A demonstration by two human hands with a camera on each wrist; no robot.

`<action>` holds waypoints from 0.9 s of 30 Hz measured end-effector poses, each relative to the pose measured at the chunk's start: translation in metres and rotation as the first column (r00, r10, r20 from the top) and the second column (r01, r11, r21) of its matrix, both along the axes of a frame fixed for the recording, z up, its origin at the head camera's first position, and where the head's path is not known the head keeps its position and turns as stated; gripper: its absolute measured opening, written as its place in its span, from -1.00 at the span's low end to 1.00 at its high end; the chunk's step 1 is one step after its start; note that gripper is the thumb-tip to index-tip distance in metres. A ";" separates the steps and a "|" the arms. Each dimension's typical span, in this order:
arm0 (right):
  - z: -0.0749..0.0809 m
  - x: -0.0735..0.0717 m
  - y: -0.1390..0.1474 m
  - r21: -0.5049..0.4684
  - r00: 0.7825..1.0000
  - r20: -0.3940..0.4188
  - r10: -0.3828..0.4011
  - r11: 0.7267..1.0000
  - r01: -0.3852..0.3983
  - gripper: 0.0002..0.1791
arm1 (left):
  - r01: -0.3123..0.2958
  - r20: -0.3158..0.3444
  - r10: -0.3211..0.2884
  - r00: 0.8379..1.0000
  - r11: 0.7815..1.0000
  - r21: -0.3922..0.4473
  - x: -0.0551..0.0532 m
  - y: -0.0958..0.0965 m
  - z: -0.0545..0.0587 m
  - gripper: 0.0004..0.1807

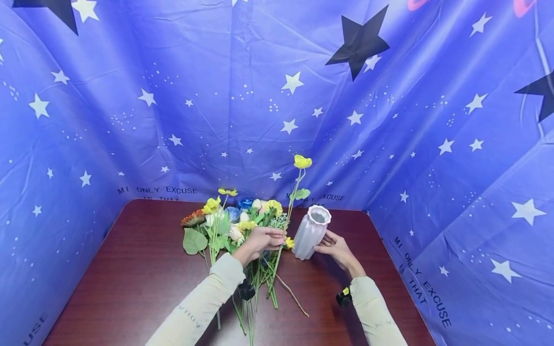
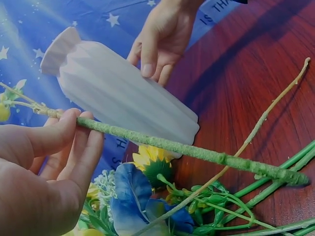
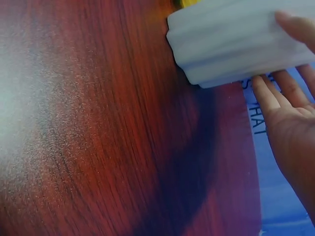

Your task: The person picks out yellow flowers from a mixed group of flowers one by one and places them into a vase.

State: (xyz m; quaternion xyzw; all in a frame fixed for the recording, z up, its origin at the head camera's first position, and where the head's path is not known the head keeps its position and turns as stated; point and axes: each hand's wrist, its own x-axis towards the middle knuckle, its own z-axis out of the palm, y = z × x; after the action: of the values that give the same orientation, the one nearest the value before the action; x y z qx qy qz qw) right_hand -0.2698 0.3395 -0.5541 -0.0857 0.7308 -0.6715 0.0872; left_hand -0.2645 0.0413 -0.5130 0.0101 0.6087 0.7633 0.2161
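Note:
My left hand (image 1: 261, 241) pinches the green stem (image 2: 187, 148) of a yellow artificial flower (image 1: 302, 161) between thumb and fingers. The bloom points up, with a leaf (image 1: 302, 194) partway down, and the stem's lower end slants over the other stems. A pale white fluted vase (image 1: 308, 239) with a wavy rim stands on the table to the right of this flower, its mouth upward. At its right side my right hand (image 1: 339, 251) holds it, thumb on the near side and fingers round behind, as the left wrist view (image 2: 165, 42) also shows.
A pile of artificial flowers lies left of the vase: an orange bloom (image 1: 193, 218), blue blooms (image 1: 245, 204), yellow ones (image 1: 211, 205) and a broad green leaf (image 1: 194, 241). Their stems (image 1: 248, 307) reach toward the near edge. Starry blue cloth (image 1: 259, 96) encloses the dark red table (image 1: 130, 269).

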 end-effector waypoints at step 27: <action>-0.022 -0.015 0.019 -0.184 0.982 0.141 0.128 0.978 -0.101 -0.15 | 0.080 -0.071 -0.077 0.995 0.996 0.043 -0.005 -0.005 0.002 -0.58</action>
State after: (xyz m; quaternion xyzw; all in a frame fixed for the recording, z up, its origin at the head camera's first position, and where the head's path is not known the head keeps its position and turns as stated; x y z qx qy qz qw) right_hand -0.2849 0.3587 -0.5764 -0.0837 0.6538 -0.7318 0.1735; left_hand -0.2691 0.0360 -0.5107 0.0655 0.5973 0.7673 0.2242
